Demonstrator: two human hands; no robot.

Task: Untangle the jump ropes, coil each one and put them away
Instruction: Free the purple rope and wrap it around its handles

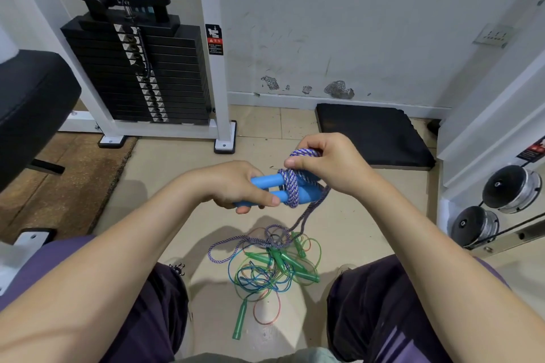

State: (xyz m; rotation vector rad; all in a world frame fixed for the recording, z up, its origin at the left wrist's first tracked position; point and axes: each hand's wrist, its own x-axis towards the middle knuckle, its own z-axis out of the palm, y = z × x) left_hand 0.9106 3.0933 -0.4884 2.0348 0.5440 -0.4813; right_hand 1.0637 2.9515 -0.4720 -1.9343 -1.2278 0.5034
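A: Head view, item one?

B: Blue handles [267,189], a pair, laid side by side with their long axis running left to right. Left hand [236,186] is closed around their left ends. Purple braided rope [290,187] is wound crosswise over their right portion, several turns.

A: The other grip?

B: Right hand [321,163], just right of and above the handles, thumb and fingers pinched shut on a loop of the same rope. It is the nearer hand to the free rope, so I judge the next turn to be its job, carried round the handles across their long axis.

A: Where does the free length lie?

B: It drops from the right end of the handles down to the floor [165,186], ending in loose loops below them.

A: Anything else down there?

B: A tangle of thin ropes [265,271], green, blue and reddish cords with green handles, directly below the blue handles, between the person's knees. The purple rope's slack overlaps its upper edge; whether it is knotted in, I cannot tell.

A: Room?

B: Tiled floor. Weight stack [138,74] in a white frame up and left of the handles, black mat [371,132] up and right against a scuffed wall, dumbbells [498,209] far right.
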